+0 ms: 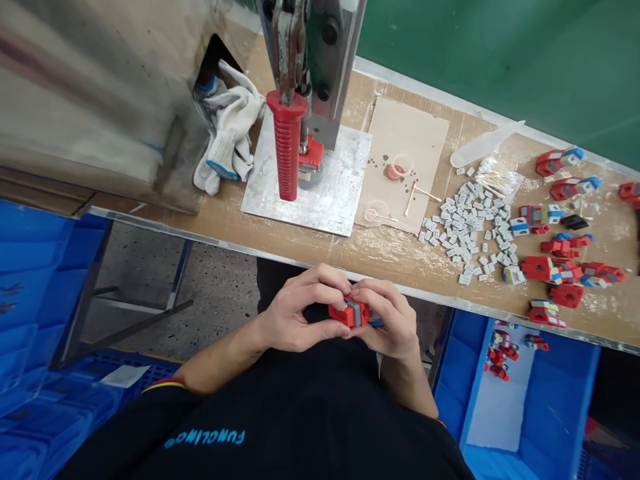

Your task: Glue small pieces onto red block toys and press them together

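Observation:
Between my two hands, close to my body and just off the bench's front edge, is a small red toy part (353, 313) with a grey band across it and a bit of blue at its right. My left hand (305, 308) grips it from the left, thumb below and fingers above. From the right, my right hand (389, 313) closes its fingers round the other end. The fingertips meet at the top of the part and hide some of it. Beyond my hands stands a hand press with a red handle (287, 147); another red part (312, 153) sits under its ram.
On the bench (390, 263) lie a metal plate (330, 207), white gloves (230, 127), cardboard (430, 133) with small cups and cotton swabs, a pile of small grey pieces (473, 220) and several red-blue toy parts (537, 268). A blue bin (555, 393) below holds more.

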Action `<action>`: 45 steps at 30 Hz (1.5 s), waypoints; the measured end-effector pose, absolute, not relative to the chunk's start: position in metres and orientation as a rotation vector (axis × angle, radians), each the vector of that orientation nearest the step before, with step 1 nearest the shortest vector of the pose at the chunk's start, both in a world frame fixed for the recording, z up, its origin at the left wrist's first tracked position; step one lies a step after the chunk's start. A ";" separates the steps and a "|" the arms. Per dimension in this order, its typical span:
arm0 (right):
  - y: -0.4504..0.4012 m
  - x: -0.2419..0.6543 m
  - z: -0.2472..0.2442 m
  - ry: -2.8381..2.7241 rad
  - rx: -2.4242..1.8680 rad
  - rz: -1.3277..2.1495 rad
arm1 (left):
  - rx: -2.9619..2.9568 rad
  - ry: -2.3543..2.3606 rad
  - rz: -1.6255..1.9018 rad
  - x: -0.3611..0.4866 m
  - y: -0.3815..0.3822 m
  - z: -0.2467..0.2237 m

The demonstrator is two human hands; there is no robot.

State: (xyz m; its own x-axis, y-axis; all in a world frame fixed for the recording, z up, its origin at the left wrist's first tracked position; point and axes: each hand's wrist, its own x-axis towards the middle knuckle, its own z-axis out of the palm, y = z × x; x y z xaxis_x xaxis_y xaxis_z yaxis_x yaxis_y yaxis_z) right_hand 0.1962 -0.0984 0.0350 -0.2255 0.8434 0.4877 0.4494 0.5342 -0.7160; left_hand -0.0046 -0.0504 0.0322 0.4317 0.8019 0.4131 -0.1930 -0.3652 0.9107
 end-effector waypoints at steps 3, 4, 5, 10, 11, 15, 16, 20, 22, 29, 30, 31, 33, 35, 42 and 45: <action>-0.099 0.194 0.037 -1.836 -1.093 0.505 | 1.594 0.565 1.178 -0.003 -0.052 0.032; -0.099 0.193 0.036 -1.825 -1.096 0.503 | 1.591 0.574 1.165 -0.003 -0.051 0.032; -0.098 0.193 0.036 -1.816 -1.093 0.506 | 1.589 0.580 1.140 -0.003 -0.051 0.032; -0.096 0.195 0.031 -1.815 -1.075 0.558 | 1.568 0.580 1.007 -0.003 -0.044 0.033; -0.096 0.196 0.030 -1.809 -1.081 0.565 | 1.565 0.586 0.996 -0.003 -0.044 0.034; -0.097 0.197 0.025 -1.776 -1.100 0.559 | 1.551 0.632 1.002 -0.001 -0.044 0.035; -0.097 0.197 0.025 -1.771 -1.103 0.553 | 1.551 0.639 1.007 -0.001 -0.045 0.035; -0.098 0.195 0.025 -1.776 -1.121 0.524 | 1.582 0.616 1.044 -0.001 -0.045 0.036; -0.099 0.194 0.027 -1.775 -1.128 0.515 | 1.595 0.599 1.074 -0.001 -0.045 0.037; -0.095 0.190 0.023 -1.672 -1.162 0.486 | 1.383 0.632 1.016 0.004 -0.050 0.031; -0.094 0.189 0.020 -1.636 -1.167 0.476 | 1.289 0.605 1.017 0.006 -0.051 0.029; -0.093 0.189 0.017 -1.599 -1.169 0.469 | 1.197 0.571 1.019 0.009 -0.052 0.027; -0.091 0.187 0.011 -1.543 -1.161 0.488 | 1.063 0.522 1.011 0.012 -0.053 0.025; -0.090 0.187 0.007 -1.489 -1.144 0.557 | 1.002 0.511 1.002 0.013 -0.052 0.025; -0.090 0.190 0.022 -1.148 -0.984 0.929 | 1.009 0.593 1.079 0.005 -0.044 0.026; -0.090 0.195 0.031 -1.199 -1.035 0.880 | 1.021 0.620 1.082 0.001 -0.042 0.023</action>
